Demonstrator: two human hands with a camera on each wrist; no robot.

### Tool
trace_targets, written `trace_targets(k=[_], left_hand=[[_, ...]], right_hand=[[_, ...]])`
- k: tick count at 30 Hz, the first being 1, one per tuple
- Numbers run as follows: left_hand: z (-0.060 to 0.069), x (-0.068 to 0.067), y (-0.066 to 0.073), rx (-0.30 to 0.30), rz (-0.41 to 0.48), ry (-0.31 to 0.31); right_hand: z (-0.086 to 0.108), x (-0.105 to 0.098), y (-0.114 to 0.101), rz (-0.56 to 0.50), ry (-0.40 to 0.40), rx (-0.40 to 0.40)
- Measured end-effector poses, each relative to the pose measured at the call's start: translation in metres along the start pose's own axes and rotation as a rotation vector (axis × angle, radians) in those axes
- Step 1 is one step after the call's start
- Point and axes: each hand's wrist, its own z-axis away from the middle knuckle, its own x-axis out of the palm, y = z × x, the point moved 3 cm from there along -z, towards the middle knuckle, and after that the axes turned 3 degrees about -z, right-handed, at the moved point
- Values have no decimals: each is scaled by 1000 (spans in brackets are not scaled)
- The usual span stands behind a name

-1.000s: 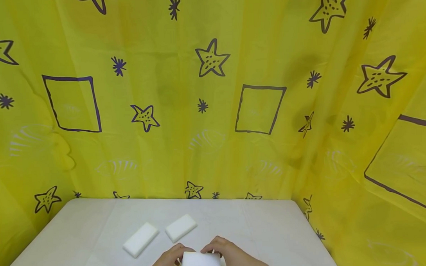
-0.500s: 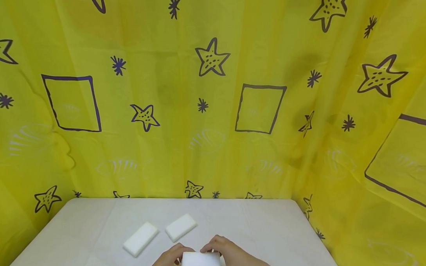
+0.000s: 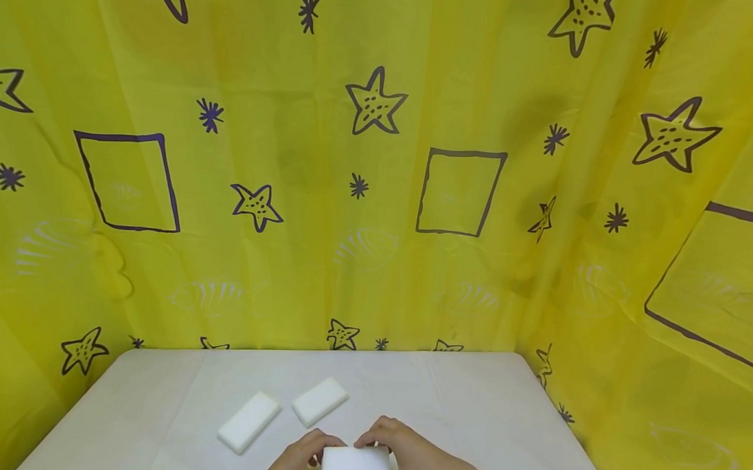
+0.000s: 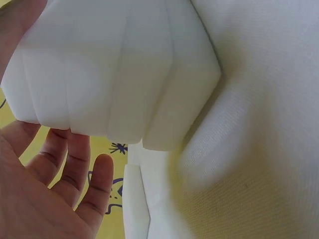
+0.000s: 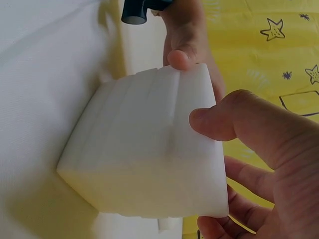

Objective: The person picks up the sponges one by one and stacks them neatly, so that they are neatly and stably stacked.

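"Holding between them a stack of white, rectangular foam blocks [image 3: 356, 465] are two bare hands, one at either side."

"How does each one grip?"

"The person's left hand [image 3: 300, 456] is clamped on the stack's left side, thumb on the near face and fingertips on the far face; its little finger stands clear of the foam. The right hand [image 3: 417, 456] pinches the stack's right side near the top, its thumb pressed to the near face and its other fingertips meeting the far face."

"And the stack itself?"

"It stands on a white, cloth-like tabletop [image 3: 476, 404], several layers high, each block lying flat on the next, with edges slightly out of line."

"Anything around it?"

"Beyond the stack and to its left, a loose white foam block [image 3: 249, 423] lies flat, slanting. A second loose block [image 3: 320, 402], also white and flat, lies beyond the stack, only a little to its left; the two loose ones are near but apart. Behind everything, past the stack, hangs a yellow curtain [image 3: 390, 283] printed with dark starfish."
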Motion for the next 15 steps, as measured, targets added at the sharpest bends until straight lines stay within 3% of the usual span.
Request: trace_targets(k=[5, 15], left_hand=[[0, -2, 2, -31, 8, -3], [0, -4, 4, 0, -40, 28]], right_hand=[[0, 0, -1, 11, 2, -12], [1, 0, -1, 7, 2, -25]])
